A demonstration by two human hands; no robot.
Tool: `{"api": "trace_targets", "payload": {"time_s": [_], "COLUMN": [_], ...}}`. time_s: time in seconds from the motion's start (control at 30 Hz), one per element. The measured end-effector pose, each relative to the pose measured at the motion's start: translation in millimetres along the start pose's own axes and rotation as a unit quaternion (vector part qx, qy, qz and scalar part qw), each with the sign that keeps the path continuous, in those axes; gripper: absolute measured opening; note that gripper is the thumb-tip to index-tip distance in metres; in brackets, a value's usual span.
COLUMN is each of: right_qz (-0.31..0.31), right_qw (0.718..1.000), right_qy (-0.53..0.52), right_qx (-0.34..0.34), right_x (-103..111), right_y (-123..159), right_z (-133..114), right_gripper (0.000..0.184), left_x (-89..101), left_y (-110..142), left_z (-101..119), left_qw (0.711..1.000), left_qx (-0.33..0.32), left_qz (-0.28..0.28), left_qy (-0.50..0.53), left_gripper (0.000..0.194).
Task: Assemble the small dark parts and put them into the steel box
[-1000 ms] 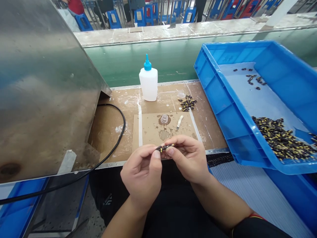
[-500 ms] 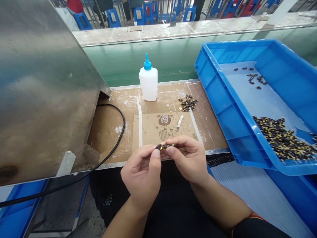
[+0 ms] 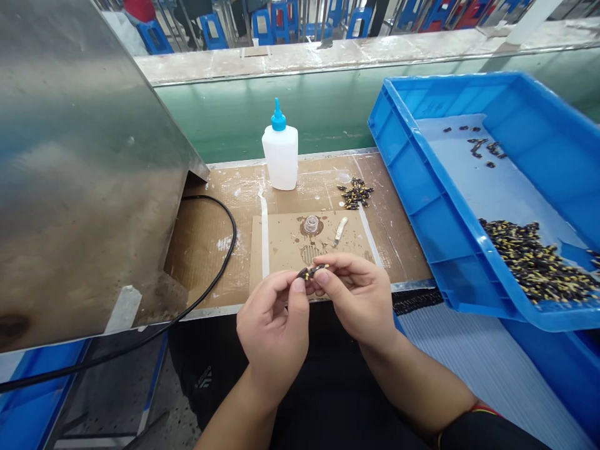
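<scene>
Small black-and-yellow part (image 3: pixel 312 271), pinched at twelve o'clock between the fingertips, left hand (image 3: pixel 273 334) and right hand (image 3: pixel 359 299) narrowly closed on it above the cardboard sheet (image 3: pixel 276 250); close, steady pinch, well suited to something so small.

My left hand (image 3: pixel 274 334) and right hand (image 3: pixel 359 300) pinch 1 small black-and-yellow part (image 3: pixel 312 271) between thumbs and fingertips, just over the near edge of a cardboard sheet (image 3: pixel 276 244) taped to the bench. Beyond my fingers sit a clear plastic cup (image 3: pixel 311 224), a small heap of matching parts (image 3: pixel 355 193) and a white squeeze bottle (image 3: pixel 280 150) with a blue nozzle, while a tilted blue plastic crate (image 3: pixel 394 134) holding many more lies to my right.
</scene>
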State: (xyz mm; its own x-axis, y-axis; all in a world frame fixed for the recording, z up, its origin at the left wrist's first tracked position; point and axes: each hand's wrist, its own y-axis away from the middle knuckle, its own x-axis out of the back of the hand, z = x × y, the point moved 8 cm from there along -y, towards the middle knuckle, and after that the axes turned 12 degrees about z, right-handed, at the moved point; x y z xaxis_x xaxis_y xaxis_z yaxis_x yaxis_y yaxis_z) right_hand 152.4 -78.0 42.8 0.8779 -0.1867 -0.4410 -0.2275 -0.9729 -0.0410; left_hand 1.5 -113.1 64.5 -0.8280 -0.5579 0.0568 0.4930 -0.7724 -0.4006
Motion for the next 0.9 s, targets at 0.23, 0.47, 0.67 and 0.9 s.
{"api": "trace_targets", "payload": {"time_s": [0.23,0.47,0.67,0.9], "right_qz": [-0.019,-0.035,-0.035,-0.04], "right_qw": [0.998,0.997,0.997,0.996], "right_qy": [-0.04,-0.052,-0.051,-0.052], "right_qx": [-0.048,-0.05,-0.049,-0.054], "right_x": [0.7,0.5,2.3,2.4], "right_y": [0.4,0.3,-0.5,-2.0], "right_z": [9.2,12.4,13.7,15.5], "right_gripper": [0.012,0.012,0.013,0.013], "left_x": [0.8,0.0,-2.7,-4.9], "left_y": [-0.1,-0.4,-1.6,-2.1], "left_z": [-2.4,-1.3,-0.4,-2.1], "left_qw": [1.0,0.999,0.998,0.996], "left_qx": [0.027,0.038,0.051,0.067], "left_qz": [0.007,0.009,0.005,-0.004], "left_qy": [0.009,0.028,0.046,0.066], "left_gripper": [0.01,0.011,0.012,0.012]}}
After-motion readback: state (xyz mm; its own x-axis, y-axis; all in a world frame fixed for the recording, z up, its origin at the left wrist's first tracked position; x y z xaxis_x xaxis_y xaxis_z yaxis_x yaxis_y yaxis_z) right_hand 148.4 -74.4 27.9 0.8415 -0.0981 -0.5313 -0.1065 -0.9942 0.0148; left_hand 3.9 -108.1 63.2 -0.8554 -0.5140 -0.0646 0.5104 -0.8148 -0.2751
